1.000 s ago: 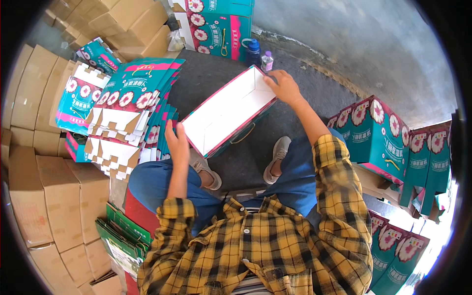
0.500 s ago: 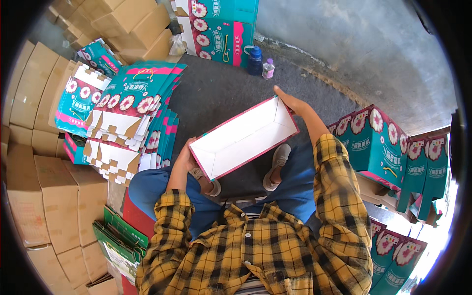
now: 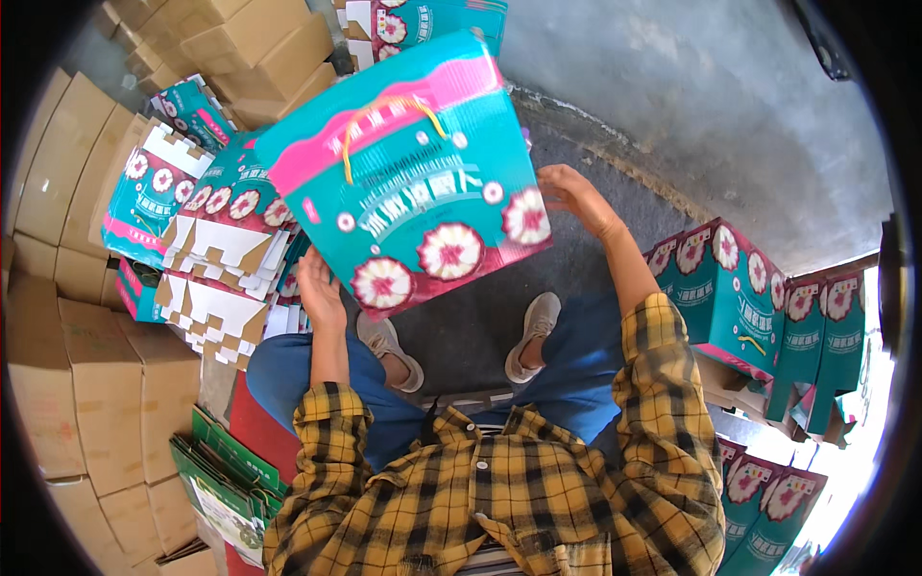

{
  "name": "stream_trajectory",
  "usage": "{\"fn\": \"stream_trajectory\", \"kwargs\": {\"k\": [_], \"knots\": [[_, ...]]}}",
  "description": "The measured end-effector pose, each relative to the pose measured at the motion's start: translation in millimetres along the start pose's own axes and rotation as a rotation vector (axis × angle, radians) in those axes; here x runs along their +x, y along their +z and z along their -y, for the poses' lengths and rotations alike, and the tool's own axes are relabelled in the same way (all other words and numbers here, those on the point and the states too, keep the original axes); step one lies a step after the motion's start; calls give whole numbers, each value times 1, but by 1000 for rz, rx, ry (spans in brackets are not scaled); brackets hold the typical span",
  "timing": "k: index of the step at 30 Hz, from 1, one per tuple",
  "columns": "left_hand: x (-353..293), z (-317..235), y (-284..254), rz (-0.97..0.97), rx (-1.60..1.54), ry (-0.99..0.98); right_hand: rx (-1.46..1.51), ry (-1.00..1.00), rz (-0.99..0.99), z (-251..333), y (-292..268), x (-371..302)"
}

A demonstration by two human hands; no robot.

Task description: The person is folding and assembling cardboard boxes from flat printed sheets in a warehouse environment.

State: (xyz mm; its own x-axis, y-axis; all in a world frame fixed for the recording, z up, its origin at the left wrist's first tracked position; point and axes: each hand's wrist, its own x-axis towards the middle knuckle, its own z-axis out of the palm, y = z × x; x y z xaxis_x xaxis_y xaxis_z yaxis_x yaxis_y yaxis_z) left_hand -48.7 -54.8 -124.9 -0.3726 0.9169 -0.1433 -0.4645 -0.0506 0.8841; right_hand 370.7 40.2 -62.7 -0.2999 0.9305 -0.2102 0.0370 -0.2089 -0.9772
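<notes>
A teal and pink cardboard gift carton (image 3: pixel 403 192) with a yellow cord handle and pictures of round white-and-magenta fruit slices is raised in front of me, tilted, its broad printed side toward me. At its right edge, my right hand (image 3: pixel 574 197) has its fingers against the carton. My left hand (image 3: pixel 322 293) is by the lower left edge, palm turned up and fingers stretched out, the tips close to or touching the cardboard. Whether that hand bears any weight is hard to see. The carton hides the bottles behind it almost wholly.
Flattened printed cartons (image 3: pixel 226 216) are stacked at the left, beside piled brown boxes (image 3: pixel 106 384). Green folded bags (image 3: pixel 230 480) stand near my left leg. Assembled teal cartons (image 3: pixel 735 293) are at the right. A grey wall (image 3: pixel 711 125) rises at the far right.
The carton has turned from its plain white face to its printed side with the handle, and risen away from me. My left hand has shifted left and its fingers have opened out.
</notes>
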Motion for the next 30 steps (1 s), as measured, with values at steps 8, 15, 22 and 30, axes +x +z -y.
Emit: {"fn": "stream_trajectory", "kwargs": {"k": [8,15,22,30], "knots": [[-8,61,-36,-71,138,-268,-96,347,-98,-57,-2,15],[-14,67,-26,33,387,-372,-275,342,62,-105,-34,18],[-16,59,3,80,799,85,-580,160,-33,-72,-17,27],[-11,57,14,-31,1110,276,-1198,-143,-292,-34,21,24]]}}
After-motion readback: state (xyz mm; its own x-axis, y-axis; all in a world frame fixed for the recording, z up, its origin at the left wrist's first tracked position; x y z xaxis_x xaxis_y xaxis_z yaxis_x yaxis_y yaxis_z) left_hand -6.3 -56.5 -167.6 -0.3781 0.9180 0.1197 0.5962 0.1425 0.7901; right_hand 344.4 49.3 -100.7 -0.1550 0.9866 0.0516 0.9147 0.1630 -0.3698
